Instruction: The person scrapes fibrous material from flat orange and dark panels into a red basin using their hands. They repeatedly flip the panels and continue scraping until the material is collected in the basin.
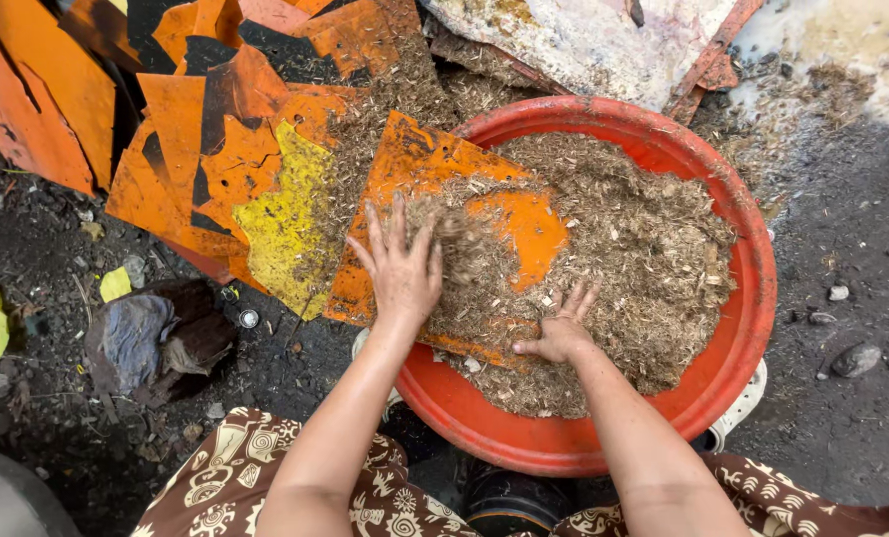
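Spreading fingers wide, left hand [401,268] and right hand [561,333] press (seemingly) sawdust [643,249] in red basin [753,298].

Outdoor work yard, dark littered dirt ground [842,249], broken orange boards [215,139], red basin [753,298] of chaff

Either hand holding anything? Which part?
No grip. Left hand lies flat on the orange board; right hand presses into the chaff.

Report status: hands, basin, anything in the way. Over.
Left hand open, flat on orange board. Right hand open, fingers in chaff. Red basin heaped. Board lies across basin's left rim.
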